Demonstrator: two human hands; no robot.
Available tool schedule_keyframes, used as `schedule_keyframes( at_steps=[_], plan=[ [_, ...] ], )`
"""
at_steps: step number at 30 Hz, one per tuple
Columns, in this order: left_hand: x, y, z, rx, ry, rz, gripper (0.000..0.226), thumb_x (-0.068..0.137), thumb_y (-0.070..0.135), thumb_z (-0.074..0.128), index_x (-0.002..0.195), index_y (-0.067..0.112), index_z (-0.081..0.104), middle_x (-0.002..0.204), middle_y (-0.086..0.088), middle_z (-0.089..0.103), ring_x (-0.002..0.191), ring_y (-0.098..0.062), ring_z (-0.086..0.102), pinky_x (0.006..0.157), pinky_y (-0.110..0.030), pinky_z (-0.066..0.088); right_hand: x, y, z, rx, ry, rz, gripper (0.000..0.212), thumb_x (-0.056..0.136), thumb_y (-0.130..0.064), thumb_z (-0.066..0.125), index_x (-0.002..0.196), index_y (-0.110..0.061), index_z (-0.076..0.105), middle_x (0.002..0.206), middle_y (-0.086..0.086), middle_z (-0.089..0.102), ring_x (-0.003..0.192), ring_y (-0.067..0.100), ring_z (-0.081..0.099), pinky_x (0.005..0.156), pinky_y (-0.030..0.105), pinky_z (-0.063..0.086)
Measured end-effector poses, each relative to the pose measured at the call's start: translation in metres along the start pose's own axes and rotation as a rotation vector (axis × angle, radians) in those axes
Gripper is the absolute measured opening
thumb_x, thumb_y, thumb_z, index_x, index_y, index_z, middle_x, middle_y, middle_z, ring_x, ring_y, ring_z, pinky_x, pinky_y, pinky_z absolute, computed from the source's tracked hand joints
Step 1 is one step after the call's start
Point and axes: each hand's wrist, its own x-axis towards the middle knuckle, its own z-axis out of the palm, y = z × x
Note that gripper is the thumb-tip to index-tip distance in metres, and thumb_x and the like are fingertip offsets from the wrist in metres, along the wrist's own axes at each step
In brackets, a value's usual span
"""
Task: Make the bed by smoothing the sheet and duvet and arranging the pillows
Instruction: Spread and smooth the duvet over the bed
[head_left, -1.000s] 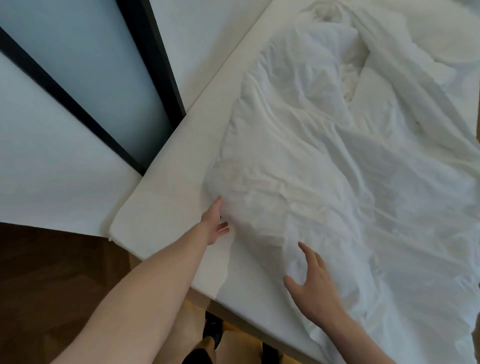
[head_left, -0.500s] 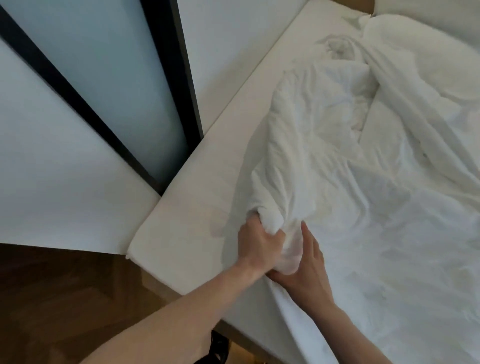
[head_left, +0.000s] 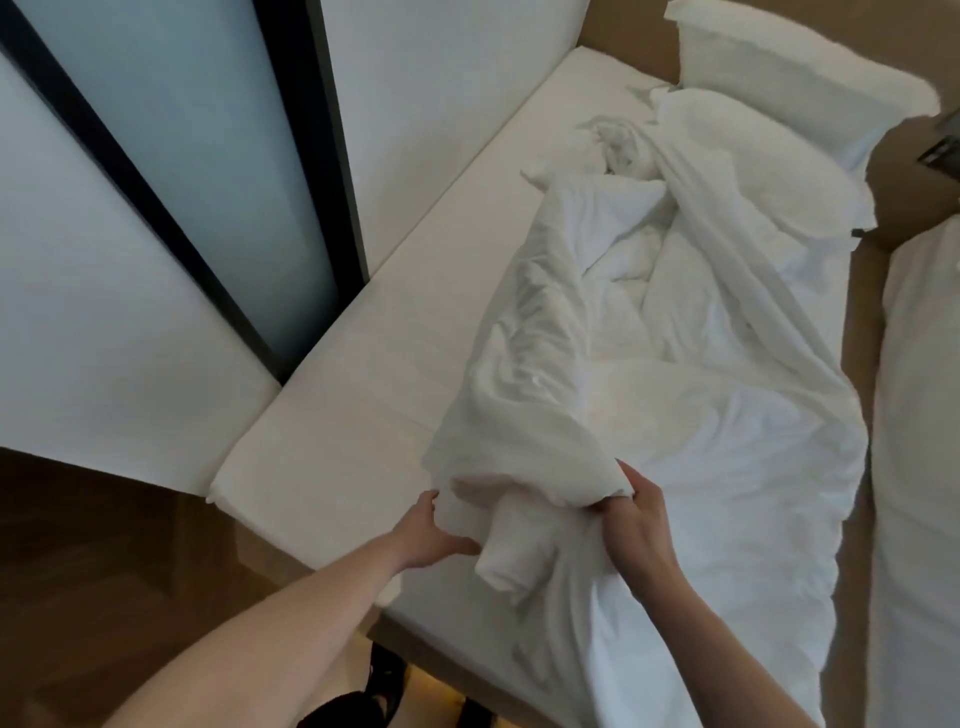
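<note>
Here the duvet (head_left: 649, 415) is gripped at its bunched foot edge by the left hand (head_left: 431, 535) and right hand (head_left: 636, 525); spreading over the bare mattress (head_left: 337, 415) is probably called for next.

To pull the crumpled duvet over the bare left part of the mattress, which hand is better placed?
Probably the left hand: it grips the duvet edge nearest the bare mattress. The right hand holds a bunch further toward the middle.
</note>
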Motion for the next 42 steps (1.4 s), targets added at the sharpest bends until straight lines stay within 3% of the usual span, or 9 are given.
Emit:
schedule_keyframes(
  at_steps=[6,12,16,21,25,27,30,36,42],
  plan=[
    [0.042,0.063,0.028,-0.2,0.357,0.176,0.041,0.087,0.013,0.073,0.127,0.007,0.067,0.127,-0.015,0.069,0.121,-0.028,0.063,0.086,-0.035,0.051,-0.017,0.001,-0.042,0.019,-0.091,0.067,0.027,0.064,-0.013,0.045,0.082,-0.002,0.062,0.073,0.005,0.061,0.07,0.015,0.052,0.065,0.034,0.041],
    [-0.038,0.115,-0.044,0.326,0.652,0.526,0.026,0.081,0.03,0.048,0.095,0.019,0.068,0.1,-0.011,0.075,0.094,-0.036,0.068,0.069,-0.035,0.047,-0.027,0.035,-0.079,-0.08,-0.064,0.204,0.016,0.083,0.001,0.055,0.087,-0.012,0.064,0.077,0.001,0.067,0.08,0.022,0.058,0.067,0.034,0.043],
    [-0.124,0.164,-0.105,0.719,0.79,0.847,0.01,0.07,0.023,0.056,0.069,0.017,0.048,0.06,-0.002,0.057,0.059,-0.035,0.055,0.051,-0.036,0.041,-0.042,0.053,-0.073,-0.243,-0.243,0.233,0.082,0.079,-0.023,0.077,0.147,-0.031,0.033,0.114,-0.001,0.067,0.1,0.017,0.066,0.076,0.032,0.054],
    [-0.155,0.176,-0.074,0.995,0.621,0.766,0.014,0.067,0.01,0.062,0.075,0.021,0.063,0.07,0.005,0.063,0.067,-0.021,0.056,0.059,-0.035,0.047,-0.054,0.007,-0.016,-0.27,-0.347,-0.22,0.129,0.063,-0.052,0.091,0.157,-0.047,0.004,0.154,-0.011,0.035,0.135,0.01,0.04,0.11,0.037,0.042],
    [-0.156,0.144,-0.036,0.746,0.543,0.76,0.03,0.071,0.007,0.064,0.087,0.027,0.079,0.084,0.009,0.068,0.078,-0.013,0.06,0.07,-0.037,0.052,-0.047,-0.024,0.025,-0.274,-0.385,-0.27,0.095,0.079,-0.039,0.081,0.156,-0.036,0.026,0.129,-0.011,0.056,0.116,0.011,0.056,0.097,0.038,0.051],
    [-0.154,0.122,-0.026,0.562,0.585,0.766,0.027,0.073,0.013,0.072,0.096,0.026,0.081,0.091,0.013,0.066,0.085,-0.01,0.061,0.075,-0.035,0.053,-0.038,-0.024,0.03,-0.26,-0.323,-0.25,0.036,0.088,-0.022,0.062,0.122,-0.036,0.065,0.089,-0.015,0.066,0.085,0.013,0.063,0.073,0.033,0.051],
    [-0.147,0.078,-0.025,0.22,0.79,0.568,0.07,0.068,0.042,0.089,0.13,0.029,0.06,0.123,0.016,0.054,0.111,-0.008,0.055,0.093,-0.023,0.048,-0.03,-0.022,0.025,-0.147,-0.241,-0.128,0.021,0.083,-0.01,0.046,0.067,-0.016,0.059,0.056,-0.009,0.051,0.061,0.018,0.047,0.054,0.03,0.036],
    [-0.132,-0.025,-0.002,-0.473,0.796,-0.225,0.125,0.064,0.07,0.083,0.158,0.014,0.022,0.16,-0.008,0.029,0.143,-0.032,0.038,0.113,-0.047,0.04,-0.034,-0.024,0.014,-0.051,-0.274,-0.008,0.014,0.075,-0.009,0.04,0.065,-0.006,0.05,0.06,-0.005,0.044,0.061,0.014,0.037,0.057,0.029,0.031],
    [-0.117,-0.06,0.033,-0.716,0.397,-0.323,0.13,0.052,0.092,0.071,0.156,0.029,0.027,0.153,0.0,0.043,0.135,-0.03,0.046,0.105,-0.05,0.043,-0.026,-0.049,0.013,0.144,-0.271,0.129,0.006,0.067,0.003,0.039,0.069,-0.003,0.038,0.07,0.006,0.031,0.07,0.022,0.026,0.057,0.033,0.019]
  ],
)
